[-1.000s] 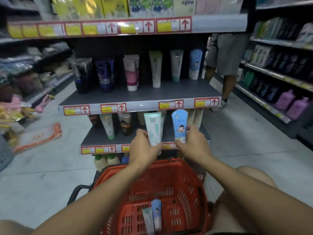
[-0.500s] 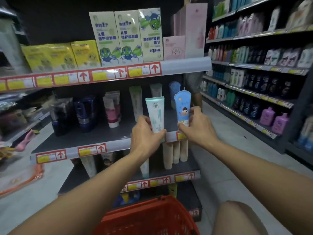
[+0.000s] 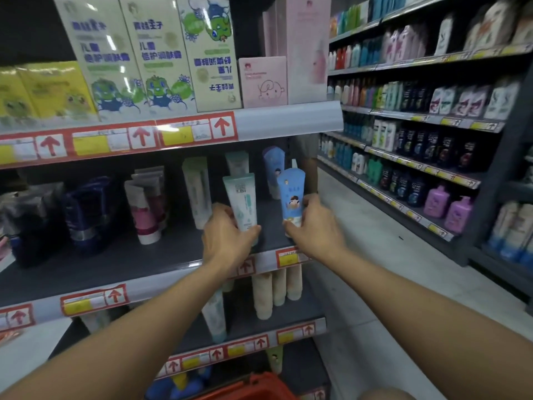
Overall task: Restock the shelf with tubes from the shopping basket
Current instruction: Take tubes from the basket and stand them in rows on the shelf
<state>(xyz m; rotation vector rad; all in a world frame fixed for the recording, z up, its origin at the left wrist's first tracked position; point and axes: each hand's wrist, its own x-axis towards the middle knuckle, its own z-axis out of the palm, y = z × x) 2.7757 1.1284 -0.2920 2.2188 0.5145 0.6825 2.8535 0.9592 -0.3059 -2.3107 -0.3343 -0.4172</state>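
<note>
My left hand (image 3: 226,241) grips a pale green tube (image 3: 241,202) by its lower end, held upright over the middle shelf (image 3: 115,264). My right hand (image 3: 315,229) grips a blue tube (image 3: 292,194) with a cartoon child on it, also upright, near the shelf's right end. Behind them stand a matching green tube (image 3: 237,163) and a matching blue tube (image 3: 274,166). Only the rim of the red shopping basket (image 3: 253,388) shows at the bottom edge.
Further left on the same shelf stand a tall pale tube (image 3: 197,192), pink-and-white tubes (image 3: 145,209) and dark blue tubes (image 3: 86,215). Boxes (image 3: 161,59) fill the shelf above. Beige tubes (image 3: 274,290) stand on the shelf below. Bottle racks (image 3: 432,157) line the aisle on the right.
Both hands have carried their tubes up from above the basket and forward over the middle shelf. The view has tilted upward, so the basket has dropped almost out of sight.
</note>
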